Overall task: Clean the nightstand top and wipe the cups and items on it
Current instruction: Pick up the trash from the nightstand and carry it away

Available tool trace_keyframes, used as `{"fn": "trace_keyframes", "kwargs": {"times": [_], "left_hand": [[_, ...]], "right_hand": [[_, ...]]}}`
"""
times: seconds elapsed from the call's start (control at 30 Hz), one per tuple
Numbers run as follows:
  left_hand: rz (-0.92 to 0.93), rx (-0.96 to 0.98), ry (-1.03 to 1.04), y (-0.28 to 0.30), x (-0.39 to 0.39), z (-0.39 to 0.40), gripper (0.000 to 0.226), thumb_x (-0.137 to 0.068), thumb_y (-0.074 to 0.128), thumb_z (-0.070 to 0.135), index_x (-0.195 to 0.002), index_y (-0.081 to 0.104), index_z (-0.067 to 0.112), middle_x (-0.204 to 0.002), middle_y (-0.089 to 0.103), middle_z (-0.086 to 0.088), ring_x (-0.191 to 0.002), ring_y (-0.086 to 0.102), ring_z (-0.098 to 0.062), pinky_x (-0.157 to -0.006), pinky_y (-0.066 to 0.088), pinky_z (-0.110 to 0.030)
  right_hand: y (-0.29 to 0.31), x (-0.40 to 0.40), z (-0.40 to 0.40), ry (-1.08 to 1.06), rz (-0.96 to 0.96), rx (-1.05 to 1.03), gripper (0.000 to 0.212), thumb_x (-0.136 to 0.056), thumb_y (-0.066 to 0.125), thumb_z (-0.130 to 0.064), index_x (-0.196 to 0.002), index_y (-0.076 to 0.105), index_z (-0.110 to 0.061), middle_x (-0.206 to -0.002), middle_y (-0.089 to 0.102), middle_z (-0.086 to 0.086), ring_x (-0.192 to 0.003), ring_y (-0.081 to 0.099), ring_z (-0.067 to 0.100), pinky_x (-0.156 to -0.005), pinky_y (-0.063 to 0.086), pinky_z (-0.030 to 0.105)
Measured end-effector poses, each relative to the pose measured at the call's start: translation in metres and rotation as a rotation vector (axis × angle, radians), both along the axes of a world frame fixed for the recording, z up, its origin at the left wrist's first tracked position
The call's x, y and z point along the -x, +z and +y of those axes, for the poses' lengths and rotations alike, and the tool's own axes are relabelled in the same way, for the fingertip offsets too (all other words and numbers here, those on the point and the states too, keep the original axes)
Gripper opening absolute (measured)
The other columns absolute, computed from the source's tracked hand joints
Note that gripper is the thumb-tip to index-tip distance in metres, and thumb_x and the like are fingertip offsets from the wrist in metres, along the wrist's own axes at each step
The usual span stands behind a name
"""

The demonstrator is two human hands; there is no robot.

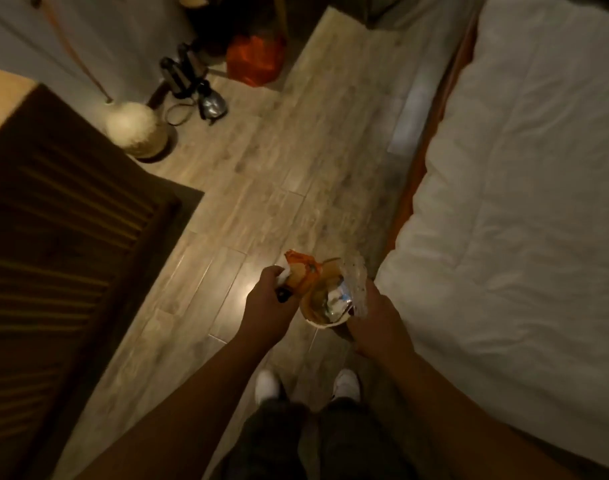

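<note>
I stand on a wooden floor between a dark cabinet and a bed, and the nightstand is out of view. My left hand (266, 296) is closed around an orange snack wrapper (301, 270), a bit of white tissue and a small dark object. My right hand (374, 313) holds a tan paper cup (315, 306) by its side, together with a clear plastic bag (360, 282). Crumpled silver and blue wrappers (337, 301) sit inside the cup. Both hands are close together above the floor in front of my feet.
A dark slatted cabinet (53, 244) fills the left side. The white-covered bed (524, 174) runs along the right. Farther ahead stand a cream mop head (133, 128), a dark handheld appliance with cord (192, 84) and an orange bag (254, 58).
</note>
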State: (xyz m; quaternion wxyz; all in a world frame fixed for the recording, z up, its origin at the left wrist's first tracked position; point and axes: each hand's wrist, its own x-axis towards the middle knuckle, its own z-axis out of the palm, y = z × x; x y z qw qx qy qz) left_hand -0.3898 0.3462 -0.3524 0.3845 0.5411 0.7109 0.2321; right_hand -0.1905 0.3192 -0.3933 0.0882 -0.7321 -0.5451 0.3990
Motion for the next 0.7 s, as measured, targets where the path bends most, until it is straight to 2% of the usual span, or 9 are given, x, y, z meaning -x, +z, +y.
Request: {"fn": "trace_keyframes", "kwargs": {"times": [0.07,0.17,0.23,0.3,0.37,0.4,0.5,0.6,0.7], "left_hand": [[-0.036,0.043,-0.062,-0.036,-0.004,0.025,0.039,-0.080,0.074,0.036,-0.105,0.045,0.041,-0.086,0.057,0.022,-0.078,0.057,0.016,-0.057,0.042,-0.001],[-0.075,0.128,-0.152,-0.107,-0.009,0.061,0.046,-0.078,0.077,0.030,-0.113,0.046,0.034,-0.095,0.060,0.017,-0.083,0.060,0.005,-0.059,0.044,-0.003],[-0.086,0.179,-0.199,-0.163,-0.011,0.082,0.047,-0.078,0.077,0.030,-0.114,0.046,0.033,-0.099,0.060,0.013,-0.082,0.059,0.004,-0.058,0.044,-0.002],[-0.086,0.204,-0.240,-0.213,-0.009,0.100,0.049,-0.078,0.077,0.028,-0.117,0.048,0.029,-0.100,0.060,0.011,-0.079,0.056,0.008,-0.057,0.041,0.001],[-0.078,0.236,-0.286,-0.260,-0.006,0.111,0.052,-0.079,0.076,0.025,-0.123,0.049,0.021,-0.103,0.060,0.008,-0.077,0.055,0.009,-0.057,0.040,0.002],[-0.070,0.245,-0.309,-0.283,-0.005,0.115,0.054,-0.079,0.076,0.023,-0.125,0.049,0.018,-0.105,0.060,0.006,-0.077,0.055,0.007,-0.057,0.039,0.003],[-0.047,0.277,-0.360,-0.344,-0.002,0.115,0.056,-0.080,0.075,0.022,-0.128,0.047,0.016,-0.117,0.062,-0.001,-0.087,0.058,-0.004,-0.058,0.040,0.002],[-0.039,0.308,-0.397,-0.384,-0.005,0.106,0.057,-0.082,0.075,0.027,-0.130,0.045,0.018,-0.125,0.061,-0.004,-0.097,0.057,-0.005,-0.057,0.041,0.000],[-0.037,0.314,-0.436,-0.414,-0.008,0.098,0.058,-0.083,0.074,0.031,-0.131,0.044,0.018,-0.127,0.059,-0.004,-0.107,0.060,-0.013,-0.064,0.042,-0.002]], "right_hand": [[-0.024,0.009,0.008,-0.090,0.030,-0.007,0.066,-0.088,0.046,-0.052,-0.144,0.031,-0.021,-0.119,0.055,0.004,-0.107,0.057,0.025,-0.088,0.045,0.033],[-0.074,0.031,0.018,-0.297,0.167,0.107,0.069,-0.088,0.059,-0.032,-0.147,0.026,-0.020,-0.135,0.048,0.007,-0.120,0.051,0.028,-0.099,0.043,0.037],[-0.121,0.051,0.025,-0.418,0.201,0.125,0.062,-0.088,0.059,-0.022,-0.144,0.031,-0.019,-0.135,0.050,0.005,-0.122,0.051,0.026,-0.101,0.043,0.038],[-0.164,0.071,0.036,-0.553,0.213,0.123,0.055,-0.090,0.056,-0.023,-0.141,0.037,-0.021,-0.131,0.052,-0.004,-0.117,0.052,0.018,-0.095,0.046,0.030],[-0.208,0.086,0.044,-0.709,0.247,0.157,0.054,-0.089,0.057,-0.031,-0.139,0.038,-0.026,-0.120,0.048,-0.014,-0.100,0.049,0.003,-0.075,0.038,0.011],[-0.229,0.091,0.049,-0.775,0.286,0.170,0.053,-0.087,0.059,-0.033,-0.136,0.040,-0.027,-0.118,0.049,-0.014,-0.094,0.048,0.001,-0.069,0.033,0.009],[-0.294,0.097,0.060,-0.928,0.380,0.198,0.058,-0.082,0.067,-0.033,-0.135,0.043,-0.023,-0.120,0.056,-0.004,-0.103,0.055,0.015,-0.079,0.043,0.026],[-0.342,0.095,0.062,-0.954,0.301,0.230,0.057,-0.083,0.067,-0.038,-0.132,0.047,-0.018,-0.123,0.059,0.003,-0.107,0.058,0.023,-0.087,0.051,0.039],[-0.376,0.090,0.065,-0.940,0.197,0.243,0.050,-0.084,0.066,-0.035,-0.127,0.051,-0.014,-0.121,0.060,0.007,-0.106,0.060,0.027,-0.082,0.051,0.033]]}}
